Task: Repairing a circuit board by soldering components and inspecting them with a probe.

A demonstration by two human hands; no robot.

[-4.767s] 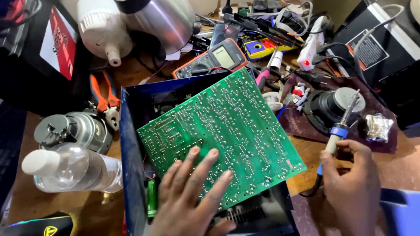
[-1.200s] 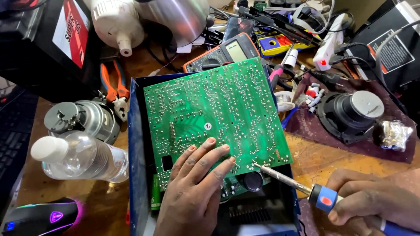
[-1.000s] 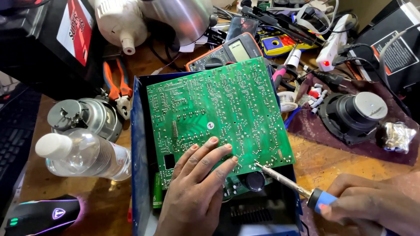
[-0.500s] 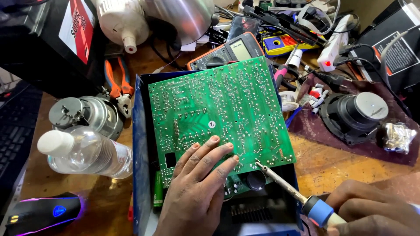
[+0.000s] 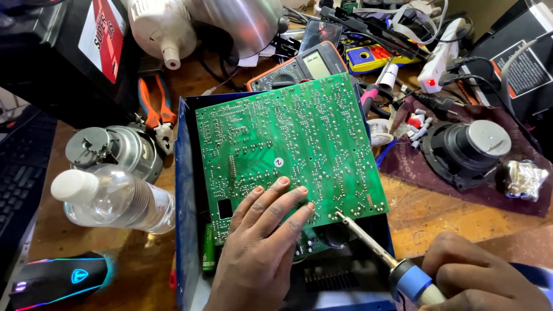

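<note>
My left hand [image 5: 259,253] flat on green solder-side circuit board [image 5: 288,150], fingers spread, my right hand [image 5: 478,279] gripping blue-collared soldering iron [image 5: 374,245], tip at board's lower edge.

— What is pressed by the left hand [image 5: 259,253]?

— A green circuit board [image 5: 288,150], solder side up, is pinned over a blue case [image 5: 184,201], fingers spread flat.

— And the right hand [image 5: 484,279]?

— A soldering iron [image 5: 383,259] is gripped; its tip is set on the board's lower edge. A clear plastic bottle [image 5: 112,198] is laid well apart, to the left.
</note>
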